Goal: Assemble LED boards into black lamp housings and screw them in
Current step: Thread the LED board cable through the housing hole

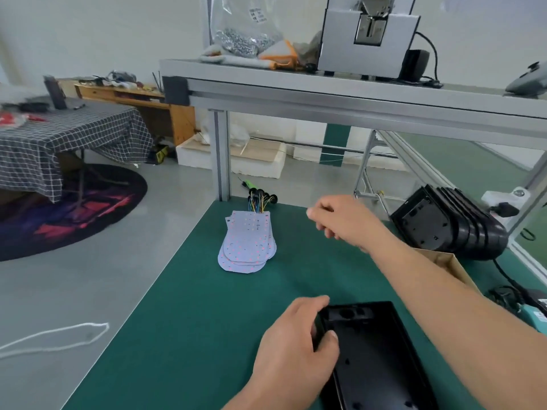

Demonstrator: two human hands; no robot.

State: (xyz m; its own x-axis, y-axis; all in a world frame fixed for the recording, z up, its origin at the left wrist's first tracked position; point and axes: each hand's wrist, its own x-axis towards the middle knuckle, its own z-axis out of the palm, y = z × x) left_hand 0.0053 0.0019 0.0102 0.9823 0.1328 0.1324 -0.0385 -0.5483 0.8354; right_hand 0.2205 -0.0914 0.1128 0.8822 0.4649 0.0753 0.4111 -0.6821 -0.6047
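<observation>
A black lamp housing (pixel 376 359) lies open side up on the green mat (pixel 189 321) near the front edge. My left hand (pixel 296 347) grips its left rim, thumb inside the shell. A stack of white LED boards (pixel 247 242) with coloured wires at the far end lies further back on the mat. My right hand (pixel 340 217) hovers above the mat to the right of the boards, fingers loosely curled and holding nothing that I can see.
A row of black housings (pixel 450 223) leans together at the right edge, with a cardboard box (pixel 447 261) in front of it. An aluminium shelf (pixel 325 93) overhead carries a screw feeder and a bag of screws. The mat's left edge drops to the floor.
</observation>
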